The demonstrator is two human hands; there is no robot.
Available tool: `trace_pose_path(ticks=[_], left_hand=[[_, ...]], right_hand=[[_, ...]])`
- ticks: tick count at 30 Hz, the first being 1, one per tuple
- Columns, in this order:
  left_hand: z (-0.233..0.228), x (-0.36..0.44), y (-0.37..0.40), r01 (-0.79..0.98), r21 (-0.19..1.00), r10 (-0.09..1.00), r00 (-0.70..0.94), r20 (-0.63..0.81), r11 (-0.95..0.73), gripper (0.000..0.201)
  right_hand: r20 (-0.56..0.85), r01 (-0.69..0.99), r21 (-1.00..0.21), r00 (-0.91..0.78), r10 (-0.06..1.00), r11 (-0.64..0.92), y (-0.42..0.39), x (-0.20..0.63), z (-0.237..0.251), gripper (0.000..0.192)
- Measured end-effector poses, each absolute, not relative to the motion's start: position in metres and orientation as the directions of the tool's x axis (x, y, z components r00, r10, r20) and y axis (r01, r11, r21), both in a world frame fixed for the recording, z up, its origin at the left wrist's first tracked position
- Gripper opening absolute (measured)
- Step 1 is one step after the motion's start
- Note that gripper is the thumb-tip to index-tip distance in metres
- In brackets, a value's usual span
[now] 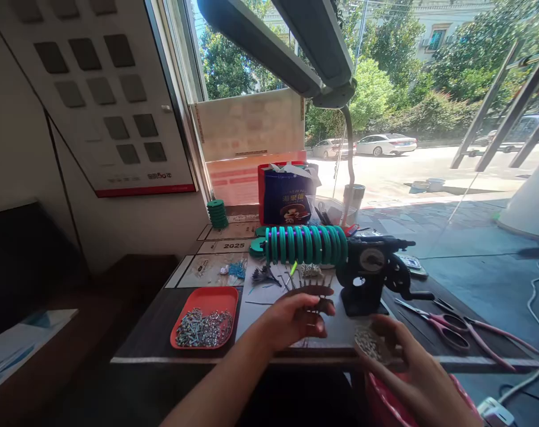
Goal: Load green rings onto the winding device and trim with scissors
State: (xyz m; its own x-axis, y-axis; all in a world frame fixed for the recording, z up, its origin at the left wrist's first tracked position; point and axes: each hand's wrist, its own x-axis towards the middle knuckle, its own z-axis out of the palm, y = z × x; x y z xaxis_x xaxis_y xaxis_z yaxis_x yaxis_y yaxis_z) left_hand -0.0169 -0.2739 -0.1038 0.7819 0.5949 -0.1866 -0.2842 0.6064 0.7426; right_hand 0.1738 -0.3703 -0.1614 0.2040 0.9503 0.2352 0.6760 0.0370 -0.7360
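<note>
Both hands (296, 320) at small brown comb-like piece (311, 292), thin prongs.

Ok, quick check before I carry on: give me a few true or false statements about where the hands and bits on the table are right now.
1. The left hand holds a dark oval piece with thin wires sticking up. True.
2. The red tray of small metal parts lies right of the black winder. False: it lies to the left, near the table's front edge.
3. The green rings sit in a row on the shaft of the black winder. True.
4. The pink-handled scissors are in the right hand. False: they lie on the table; the right hand holds small pale bits.
</note>
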Motion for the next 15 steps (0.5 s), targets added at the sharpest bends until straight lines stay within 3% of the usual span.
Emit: trace_pose_path(ticks=[3, 7, 15], left_hand=[[-0.098, -0.02, -0.275, -0.287, 0.708, 0.607, 0.755, -0.247, 0.645, 0.019], [-0.088, -0.021, -0.281, -0.266, 0.653, 0.577, 0.752, -0.32, 0.709, 0.02], [-0.083, -0.023, -0.279, -0.257, 0.613, 0.574, 0.716, -0.398, 0.747, 0.017]], right_hand=[[0.219, 0.693, -0.72, 0.157, 0.963, 0.05, -0.358, 0.168, -0.16, 0.052], [0.313, 0.782, -0.603, 0.052, 0.948, 0.156, -0.329, 0.153, -0.16, 0.046], [0.272, 0.882, -0.439, -0.049, 0.961, 0.17, -0.277, 0.12, -0.155, 0.037]])
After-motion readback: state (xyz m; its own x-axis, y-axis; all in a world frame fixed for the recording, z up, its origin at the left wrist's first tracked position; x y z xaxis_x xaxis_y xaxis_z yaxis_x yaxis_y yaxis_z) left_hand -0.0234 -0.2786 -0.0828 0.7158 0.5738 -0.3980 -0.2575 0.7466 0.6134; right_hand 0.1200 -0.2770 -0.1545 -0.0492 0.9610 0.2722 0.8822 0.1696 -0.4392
